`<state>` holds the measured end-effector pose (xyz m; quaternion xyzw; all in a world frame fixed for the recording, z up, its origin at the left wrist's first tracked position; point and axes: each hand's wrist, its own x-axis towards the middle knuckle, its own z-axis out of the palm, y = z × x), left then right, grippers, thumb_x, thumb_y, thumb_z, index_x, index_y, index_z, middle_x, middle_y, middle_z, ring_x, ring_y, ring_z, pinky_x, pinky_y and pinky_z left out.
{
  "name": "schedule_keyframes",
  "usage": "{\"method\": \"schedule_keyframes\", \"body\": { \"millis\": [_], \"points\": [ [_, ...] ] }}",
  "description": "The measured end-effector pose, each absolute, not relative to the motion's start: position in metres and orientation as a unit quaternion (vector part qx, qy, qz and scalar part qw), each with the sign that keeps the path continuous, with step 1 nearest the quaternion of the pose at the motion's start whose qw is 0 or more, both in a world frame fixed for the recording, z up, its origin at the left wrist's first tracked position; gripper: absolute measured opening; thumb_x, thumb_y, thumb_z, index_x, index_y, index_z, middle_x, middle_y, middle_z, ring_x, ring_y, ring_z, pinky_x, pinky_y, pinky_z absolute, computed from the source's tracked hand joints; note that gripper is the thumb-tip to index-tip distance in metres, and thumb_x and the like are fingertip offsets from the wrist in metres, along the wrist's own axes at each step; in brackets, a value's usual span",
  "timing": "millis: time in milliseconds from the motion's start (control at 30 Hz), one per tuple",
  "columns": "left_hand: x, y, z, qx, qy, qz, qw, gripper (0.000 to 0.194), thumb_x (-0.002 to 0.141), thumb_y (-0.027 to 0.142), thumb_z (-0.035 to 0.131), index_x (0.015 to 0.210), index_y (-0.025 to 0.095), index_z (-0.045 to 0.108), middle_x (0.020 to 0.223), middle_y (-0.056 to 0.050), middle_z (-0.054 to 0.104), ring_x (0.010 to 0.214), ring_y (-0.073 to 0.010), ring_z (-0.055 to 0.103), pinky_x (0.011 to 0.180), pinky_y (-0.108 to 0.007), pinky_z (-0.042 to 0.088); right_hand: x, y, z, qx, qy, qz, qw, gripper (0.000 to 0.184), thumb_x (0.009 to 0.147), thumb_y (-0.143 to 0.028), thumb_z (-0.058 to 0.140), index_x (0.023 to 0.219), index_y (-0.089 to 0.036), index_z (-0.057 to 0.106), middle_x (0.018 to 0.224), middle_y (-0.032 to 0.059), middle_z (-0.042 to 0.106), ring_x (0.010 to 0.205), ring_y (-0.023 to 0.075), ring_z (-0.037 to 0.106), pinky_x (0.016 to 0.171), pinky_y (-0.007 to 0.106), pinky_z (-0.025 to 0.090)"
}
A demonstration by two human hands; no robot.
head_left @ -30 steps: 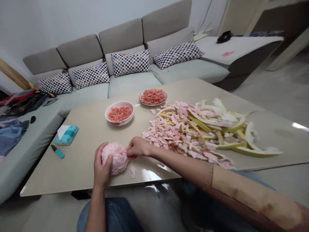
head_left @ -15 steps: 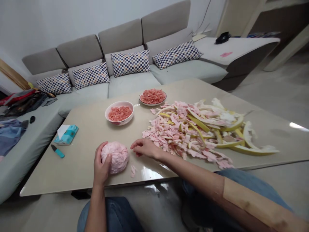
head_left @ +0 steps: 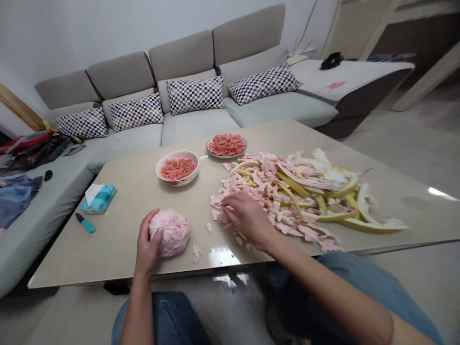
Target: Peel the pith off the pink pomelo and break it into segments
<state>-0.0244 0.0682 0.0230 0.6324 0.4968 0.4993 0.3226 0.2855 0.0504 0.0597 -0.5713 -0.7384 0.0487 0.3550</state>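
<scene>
My left hand (head_left: pixel 148 245) is wrapped round the left side of a peeled pomelo (head_left: pixel 171 233), a pale pink ball that rests near the table's front edge. My right hand (head_left: pixel 248 218) is over the left edge of a heap of pink pith scraps (head_left: pixel 266 165). Its fingers are bent and a little apart, with nothing visible held in them; the fingertips partly blend with the scraps. Curved strips of yellow-green pomelo rind (head_left: pixel 373 226) lie in the right part of the heap. Small loose pith scraps (head_left: pixel 196 252) lie between the pomelo and the heap.
A white bowl (head_left: pixel 183 182) and a dark-rimmed plate (head_left: pixel 212 154) hold pink pomelo flesh. On the left of the table (head_left: pixel 125 191) are a blue tissue pack (head_left: pixel 102 199) and a small knife (head_left: pixel 86 224) with a teal handle. A grey sofa (head_left: pixel 196 129) stands behind.
My right hand has moved right, from beside the pomelo to the heap of scraps. A small pith scrap now shows on the table between them. My left hand still holds the pomelo.
</scene>
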Motion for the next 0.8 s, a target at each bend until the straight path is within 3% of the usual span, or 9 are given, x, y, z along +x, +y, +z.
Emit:
{"method": "schedule_keyframes", "body": {
  "millis": [167,333,533,800],
  "points": [
    [-0.027,0.067,0.023,0.633,0.485,0.500,0.338,0.057,0.083,0.052,0.065,0.133,0.024,0.056,0.142,-0.009,0.054,0.133,-0.0292,0.048,0.115,-0.041,0.032,0.226,0.040,0.046,-0.469,-0.751,0.239,0.400,0.021,0.080,-0.010,0.074,0.099,-0.018,0.073,0.092,0.0054,0.073,0.086,0.0187,0.068,0.080,0.030,0.052],
    [-0.029,0.068,0.023,0.637,0.484,0.489,0.347,0.062,0.080,0.051,0.068,0.134,0.024,0.055,0.142,-0.009,0.053,0.132,-0.0303,0.049,0.114,-0.042,0.035,0.195,0.051,0.036,-0.423,-0.726,0.326,0.434,0.037,0.070,-0.010,0.085,0.104,-0.019,0.073,0.096,0.0043,0.068,0.084,0.0157,0.065,0.080,0.028,0.052],
    [-0.026,0.068,0.022,0.628,0.487,0.496,0.349,0.061,0.080,0.048,0.069,0.134,0.023,0.055,0.142,-0.010,0.054,0.132,-0.0304,0.050,0.114,-0.044,0.035,0.189,0.061,0.033,-0.430,-0.681,0.383,0.453,0.029,0.064,-0.002,0.085,0.083,-0.017,0.069,0.087,-0.0003,0.064,0.079,0.0139,0.063,0.075,0.025,0.050],
    [-0.023,0.068,0.023,0.623,0.505,0.498,0.330,0.057,0.079,0.042,0.068,0.131,0.022,0.057,0.139,-0.010,0.056,0.131,-0.0302,0.051,0.115,-0.045,0.036,0.187,0.052,0.032,-0.427,-0.724,0.336,0.424,0.019,0.074,-0.004,0.079,0.072,-0.018,0.067,0.078,-0.0016,0.063,0.075,0.0132,0.061,0.072,0.024,0.046]
  ]
}}
